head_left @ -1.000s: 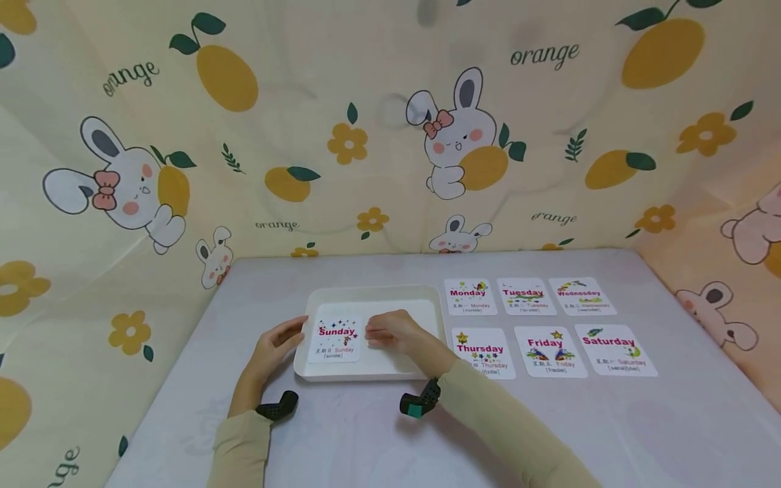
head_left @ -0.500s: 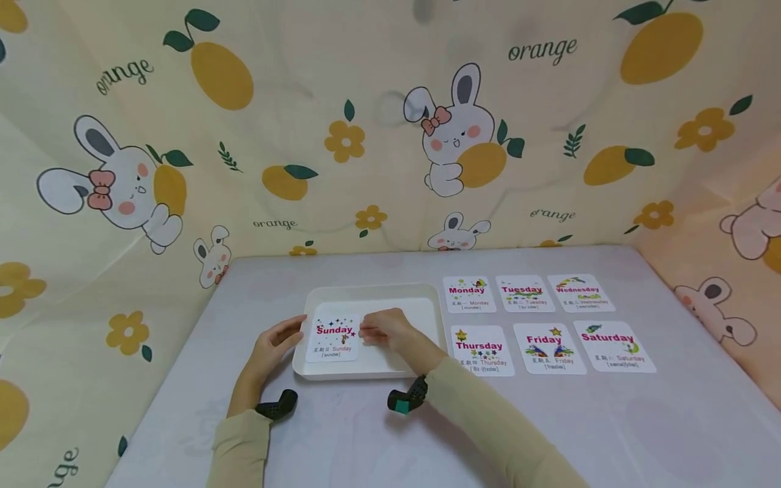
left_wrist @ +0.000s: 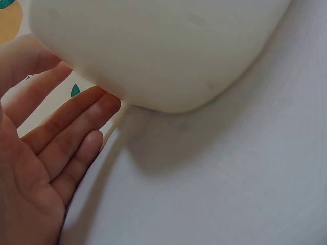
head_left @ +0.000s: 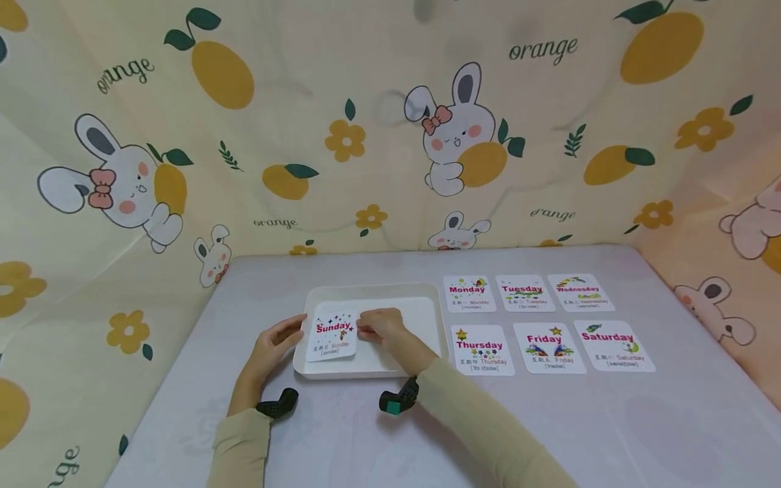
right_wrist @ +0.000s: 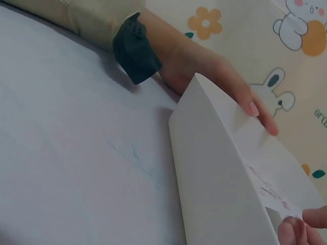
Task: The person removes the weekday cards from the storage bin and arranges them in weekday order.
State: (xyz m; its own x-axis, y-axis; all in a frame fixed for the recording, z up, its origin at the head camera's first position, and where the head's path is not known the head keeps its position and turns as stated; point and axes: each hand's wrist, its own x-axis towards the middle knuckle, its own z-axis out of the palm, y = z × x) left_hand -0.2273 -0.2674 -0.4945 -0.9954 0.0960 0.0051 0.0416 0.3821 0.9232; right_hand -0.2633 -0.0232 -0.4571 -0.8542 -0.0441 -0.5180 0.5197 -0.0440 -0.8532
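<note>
In the head view a white tray (head_left: 390,371) stands on the table, with a square Sunday card (head_left: 332,335) in its left part. My right hand (head_left: 383,327) pinches the card's right edge, and that side is slightly raised with a white edge showing beneath it. The right wrist view shows thumb and fingertips (right_wrist: 294,232) meeting at the card's edge, part of the card hidden by the tray's wall. My left hand (head_left: 276,346) rests against the tray's left side. In the left wrist view its fingers (left_wrist: 84,115) are fairly straight, their tips at the tray's outer wall (left_wrist: 153,56).
Right of the tray lie two rows of cards: Monday (head_left: 468,294), Tuesday (head_left: 525,294) and Wednesday (head_left: 581,293) behind, Thursday (head_left: 482,351), Friday (head_left: 550,348) and Saturday (head_left: 615,347) in front. A patterned cloth backdrop (head_left: 378,142) surrounds the table's back and sides.
My right hand has moved left to the Sunday card's right edge and taken hold of it. The card's right side has risen a little. The left hand stays at the tray.
</note>
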